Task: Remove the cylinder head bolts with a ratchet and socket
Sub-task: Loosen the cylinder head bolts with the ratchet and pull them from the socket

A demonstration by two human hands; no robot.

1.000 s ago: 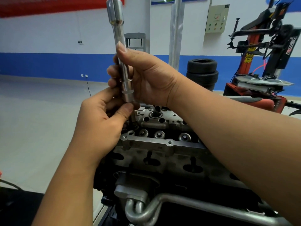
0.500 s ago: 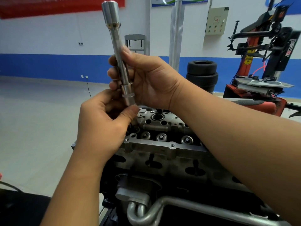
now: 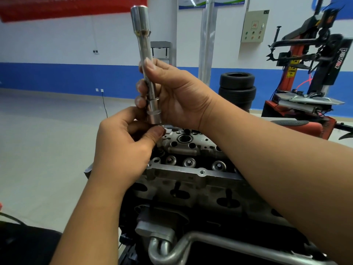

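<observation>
Bolt (image 3: 159, 145) at cylinder head (image 3: 191, 175) far-left corner: left hand (image 3: 124, 148) pinches it, right hand (image 3: 172, 96) grips extension bar (image 3: 146, 60). Risk: bolt slips, drops into head.

Both forearms reach forward and meet at centre. The right hand (image 3: 177, 96) is raised, fingers curled round an upright shaft, thumb pressed along it. The left hand (image 3: 126, 148) sits just below, thumb and fingers pinching at the shaft's lower end

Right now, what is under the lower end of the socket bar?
The left hand pinches something just below the socket bar, above the cylinder head. Its fingers hide what it is.
</observation>
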